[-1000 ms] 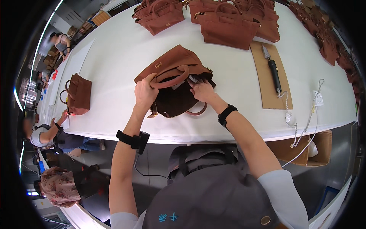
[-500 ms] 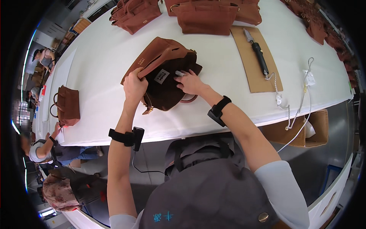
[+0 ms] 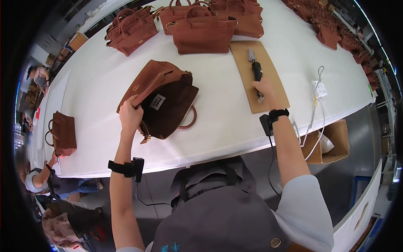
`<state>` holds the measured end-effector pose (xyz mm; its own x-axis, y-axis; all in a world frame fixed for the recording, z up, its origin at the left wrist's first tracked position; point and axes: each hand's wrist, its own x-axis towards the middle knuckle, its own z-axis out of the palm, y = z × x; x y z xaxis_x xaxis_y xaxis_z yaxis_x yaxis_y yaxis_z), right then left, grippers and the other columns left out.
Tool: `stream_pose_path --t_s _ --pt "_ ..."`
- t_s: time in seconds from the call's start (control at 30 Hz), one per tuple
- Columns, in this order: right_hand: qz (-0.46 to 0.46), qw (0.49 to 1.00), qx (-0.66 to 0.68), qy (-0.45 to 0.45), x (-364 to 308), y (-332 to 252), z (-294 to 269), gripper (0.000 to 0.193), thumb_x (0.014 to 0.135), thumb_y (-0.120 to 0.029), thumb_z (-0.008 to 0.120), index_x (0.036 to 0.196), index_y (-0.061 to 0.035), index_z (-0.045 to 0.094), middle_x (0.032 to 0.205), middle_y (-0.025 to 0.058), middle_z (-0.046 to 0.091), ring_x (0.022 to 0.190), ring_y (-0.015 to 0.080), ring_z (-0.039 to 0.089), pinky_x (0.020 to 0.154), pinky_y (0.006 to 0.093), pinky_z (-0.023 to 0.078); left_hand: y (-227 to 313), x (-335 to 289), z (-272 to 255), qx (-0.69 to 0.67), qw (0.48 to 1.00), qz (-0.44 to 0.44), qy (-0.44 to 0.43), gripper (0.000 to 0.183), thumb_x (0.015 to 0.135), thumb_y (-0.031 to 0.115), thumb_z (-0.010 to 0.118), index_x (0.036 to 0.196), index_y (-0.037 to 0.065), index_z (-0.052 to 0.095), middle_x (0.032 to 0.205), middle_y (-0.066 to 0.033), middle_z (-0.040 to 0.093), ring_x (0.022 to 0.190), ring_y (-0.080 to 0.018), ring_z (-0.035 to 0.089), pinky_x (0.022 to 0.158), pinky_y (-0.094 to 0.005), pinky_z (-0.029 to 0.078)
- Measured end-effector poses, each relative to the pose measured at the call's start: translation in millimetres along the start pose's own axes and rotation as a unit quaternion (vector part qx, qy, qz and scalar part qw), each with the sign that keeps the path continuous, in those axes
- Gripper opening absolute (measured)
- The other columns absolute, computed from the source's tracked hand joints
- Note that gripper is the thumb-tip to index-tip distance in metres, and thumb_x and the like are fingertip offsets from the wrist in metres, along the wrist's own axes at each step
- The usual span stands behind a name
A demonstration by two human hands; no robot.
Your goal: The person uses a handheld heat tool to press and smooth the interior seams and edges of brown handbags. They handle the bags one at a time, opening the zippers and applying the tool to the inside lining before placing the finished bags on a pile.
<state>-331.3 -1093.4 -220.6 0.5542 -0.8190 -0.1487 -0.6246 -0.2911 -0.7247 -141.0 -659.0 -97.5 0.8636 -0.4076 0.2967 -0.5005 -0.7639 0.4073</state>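
Observation:
A brown handbag (image 3: pixel 170 109) lies on the white table with its mouth spread, showing a dark lining and a pale label. My left hand (image 3: pixel 131 114) pinches the bag's near left rim between thumb and fingers. To the right, my right hand (image 3: pixel 264 89) is closed round the handle of a small corded iron (image 3: pixel 256 69) with a black grip and flat metal tip. The iron is over a sheet of brown cardboard (image 3: pixel 275 69), tip pointing away from me; I cannot tell whether it is lifted. My fingers hide the lower grip.
Several brown handbags (image 3: pixel 203 38) stand along the far side. Another handbag (image 3: pixel 64 134) sits at the left, near a co-worker's hand. A braided cord (image 3: pixel 311 119) runs by a white socket block (image 3: pixel 320 89) at the right. Below the table edge is a cardboard box (image 3: pixel 338 145).
My right hand has left the bag's inside, moved right and taken hold of the iron's handle. My left hand still grips the rim. The whole view has shifted.

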Motion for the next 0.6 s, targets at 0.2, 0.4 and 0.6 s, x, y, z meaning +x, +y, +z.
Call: stream_pose_path --t_s 0.2,0.4,0.6 --pt "0.006 0.899 0.387 -0.204 -135.5 -31.4 -34.7 0.042 0.074 -0.005 0.063 0.111 -0.0018 0.042 0.067 0.0068 0.054 0.046 0.0116 0.052 0.04 0.0245 0.044 1.4 1.4 2.8 0.013 1.0 -0.027 0.004 0.032 0.074 0.004 0.055 0.103 0.009 0.067 0.087 -0.0176 0.067 0.082 -0.0365 0.064 0.075 -0.0433 0.051" --pt "-0.076 0.92 0.229 -0.31 -209.2 -62.0 -33.2 0.051 0.083 -0.01 0.06 0.129 0.0013 0.042 0.073 0.0035 0.053 0.047 0.0067 0.049 0.038 0.0208 0.037 -0.6 -4.2 4.2 0.017 1.0 -0.014 0.016 0.031 0.072 0.003 0.054 0.1 0.009 0.067 0.083 -0.0174 0.066 0.079 -0.0374 0.063 0.071 -0.0437 0.051" --pt "-0.329 0.921 -0.076 -0.193 -202.8 -89.8 33.3 0.055 0.082 -0.018 0.058 0.132 -0.0008 0.04 0.08 0.0225 0.056 0.072 0.0379 0.059 0.066 0.0445 0.048 5.4 -1.5 6.7 0.029 1.0 -0.009 0.001 0.034 0.073 0.004 0.056 0.104 0.01 0.067 0.085 -0.0176 0.067 0.081 -0.0366 0.063 0.074 -0.0424 0.051"
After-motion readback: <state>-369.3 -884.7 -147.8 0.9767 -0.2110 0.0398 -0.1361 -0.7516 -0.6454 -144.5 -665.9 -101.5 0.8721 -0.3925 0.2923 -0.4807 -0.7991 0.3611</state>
